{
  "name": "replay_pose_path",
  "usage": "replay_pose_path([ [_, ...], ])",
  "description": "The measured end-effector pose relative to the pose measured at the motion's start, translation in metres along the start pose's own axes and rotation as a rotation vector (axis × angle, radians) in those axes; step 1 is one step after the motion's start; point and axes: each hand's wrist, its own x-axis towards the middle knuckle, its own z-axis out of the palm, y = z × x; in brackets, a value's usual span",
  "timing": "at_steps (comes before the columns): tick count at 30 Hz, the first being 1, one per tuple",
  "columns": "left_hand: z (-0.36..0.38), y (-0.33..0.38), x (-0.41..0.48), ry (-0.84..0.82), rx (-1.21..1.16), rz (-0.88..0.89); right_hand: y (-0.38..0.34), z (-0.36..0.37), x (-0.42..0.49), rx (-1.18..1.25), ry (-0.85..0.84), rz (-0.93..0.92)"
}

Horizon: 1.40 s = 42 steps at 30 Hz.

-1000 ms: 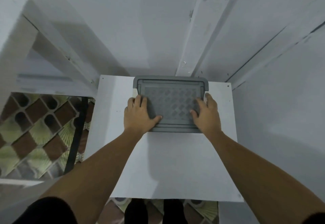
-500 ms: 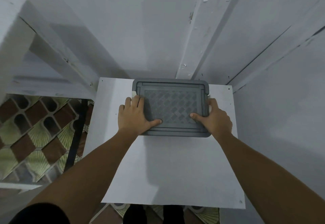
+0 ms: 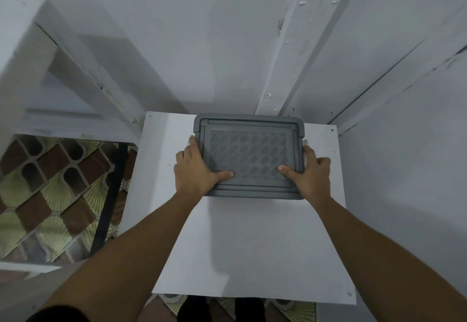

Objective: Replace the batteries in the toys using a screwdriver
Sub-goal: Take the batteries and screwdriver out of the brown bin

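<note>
Filling the upper view: white painted wall, closing into a corner at right. Below it, a white table over patterned floor tiles. A grey box sits at the table's far edge against the wall, its lid on. The left hand clasps the box's left side, fingers along the wall, thumb flat on the lid. The right hand grips the right edge, fingers curled over the rim, thumb on the lid.
</note>
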Motion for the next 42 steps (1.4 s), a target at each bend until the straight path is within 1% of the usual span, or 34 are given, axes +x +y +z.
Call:
replay_pose_path([
  [6, 0.000, -0.003, 0.003, 0.028, -0.319, -0.091, -0.005, 0.006, -0.006, 0.078, 0.092, -0.068],
  [10, -0.005, -0.008, -0.003, 0.035, -0.583, -0.115, -0.009, 0.003, -0.012, 0.178, 0.094, -0.117],
  [12, -0.006, -0.009, -0.007, 0.070, -0.660, -0.113, -0.010, 0.001, -0.021, 0.222, 0.095, -0.127],
  [14, -0.008, -0.009, -0.017, 0.112, -0.678, -0.119, -0.011, 0.000, -0.034, 0.263, 0.116, -0.120],
  [18, -0.004, -0.015, -0.064, 0.180, -0.632, -0.117, -0.001, 0.003, -0.071, 0.307, 0.154, -0.120],
  [21, 0.006, -0.034, -0.105, 0.194, -0.567, -0.120, 0.021, 0.013, -0.109, 0.318, 0.139, -0.113],
  [24, 0.026, -0.062, -0.143, 0.145, -0.476, -0.096, 0.053, 0.030, -0.150, 0.304, 0.104, -0.074],
  [28, 0.056, -0.094, -0.179, 0.027, -0.368, -0.162, 0.094, 0.053, -0.186, 0.232, 0.006, 0.029],
  [32, 0.080, -0.114, -0.176, -0.085, -0.239, -0.178, 0.116, 0.071, -0.186, 0.146, -0.084, 0.105],
  [35, 0.092, -0.117, -0.161, -0.117, -0.153, -0.171, 0.120, 0.083, -0.171, 0.093, -0.131, 0.129],
  [38, 0.102, -0.118, -0.145, -0.110, -0.027, -0.131, 0.118, 0.093, -0.154, 0.023, -0.133, 0.103],
  [42, 0.110, -0.118, -0.135, -0.120, 0.021, -0.138, 0.117, 0.103, -0.141, -0.128, -0.134, 0.046],
])
